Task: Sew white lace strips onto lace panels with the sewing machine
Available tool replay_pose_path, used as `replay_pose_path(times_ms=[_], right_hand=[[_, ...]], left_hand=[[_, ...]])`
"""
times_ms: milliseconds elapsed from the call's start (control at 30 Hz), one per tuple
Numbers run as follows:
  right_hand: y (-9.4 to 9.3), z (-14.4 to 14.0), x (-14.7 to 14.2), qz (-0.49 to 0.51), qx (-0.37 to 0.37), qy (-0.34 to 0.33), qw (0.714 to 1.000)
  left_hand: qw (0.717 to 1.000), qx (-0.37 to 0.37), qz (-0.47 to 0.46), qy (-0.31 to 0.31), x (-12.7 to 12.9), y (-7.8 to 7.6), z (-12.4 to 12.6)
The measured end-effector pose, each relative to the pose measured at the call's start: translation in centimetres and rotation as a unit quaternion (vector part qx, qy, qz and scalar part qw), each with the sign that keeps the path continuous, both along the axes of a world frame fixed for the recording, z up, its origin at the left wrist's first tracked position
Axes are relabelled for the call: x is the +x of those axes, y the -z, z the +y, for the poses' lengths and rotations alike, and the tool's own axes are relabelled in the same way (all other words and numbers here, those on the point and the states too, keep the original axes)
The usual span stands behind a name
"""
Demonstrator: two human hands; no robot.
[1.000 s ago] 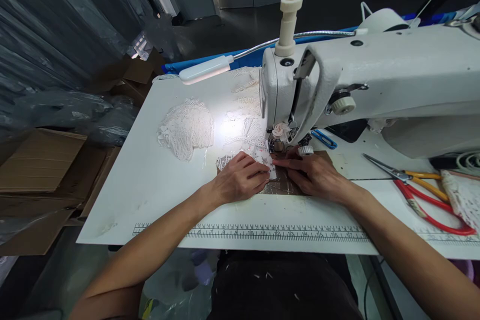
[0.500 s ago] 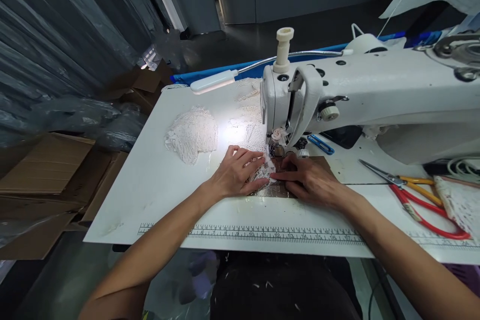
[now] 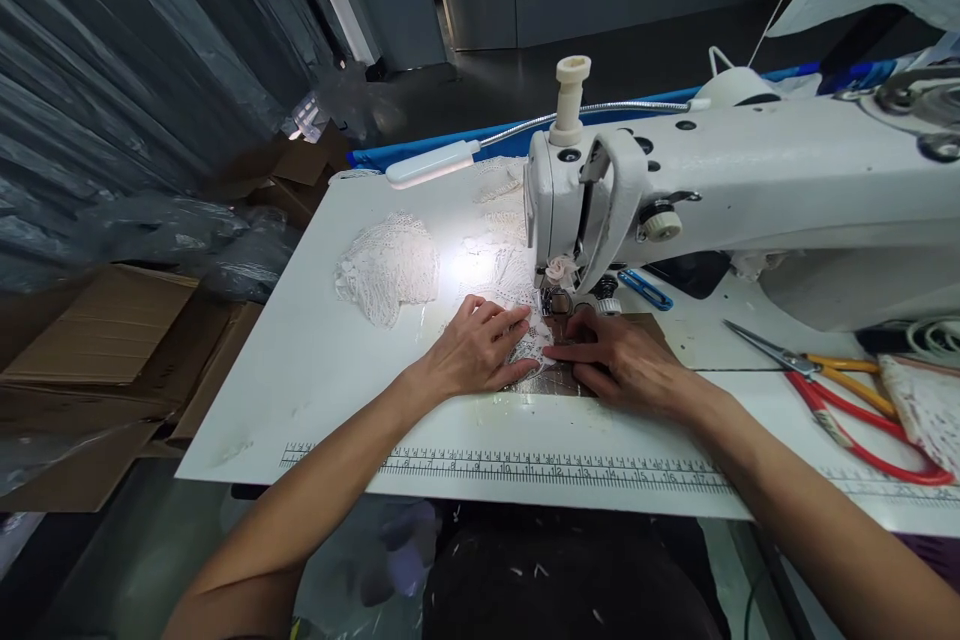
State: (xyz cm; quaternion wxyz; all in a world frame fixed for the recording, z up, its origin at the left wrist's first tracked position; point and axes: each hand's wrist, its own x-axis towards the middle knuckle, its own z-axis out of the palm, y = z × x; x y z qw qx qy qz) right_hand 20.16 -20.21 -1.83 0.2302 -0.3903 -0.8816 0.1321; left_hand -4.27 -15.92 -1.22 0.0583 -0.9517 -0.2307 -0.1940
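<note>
Both hands lie flat and open on a small lace piece (image 3: 531, 345) right under the needle of the white sewing machine (image 3: 720, 190). The left hand (image 3: 474, 350) presses its left side, the right hand (image 3: 622, 360) its right. It looks partly sewn. More lace (image 3: 388, 265) waits on the white table (image 3: 315, 370). Red scissors (image 3: 847, 395) lie to the right. Cardboard boxes (image 3: 90, 340) sit on the floor.
</note>
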Motion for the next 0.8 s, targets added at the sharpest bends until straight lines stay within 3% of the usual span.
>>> replay_pose_path(times_ms=[333,800], right_hand=[[-0.36,0.06,0.01,0.015,-0.050,0.006,0.999],[-0.29,0.09,-0.12,0.032,-0.062,0.003,0.998]], left_hand=[[0.999,-0.037,-0.023,-0.013,0.24,-0.09,-0.10],[0.997,-0.059,-0.014,-0.037,0.52,0.16,-0.07]])
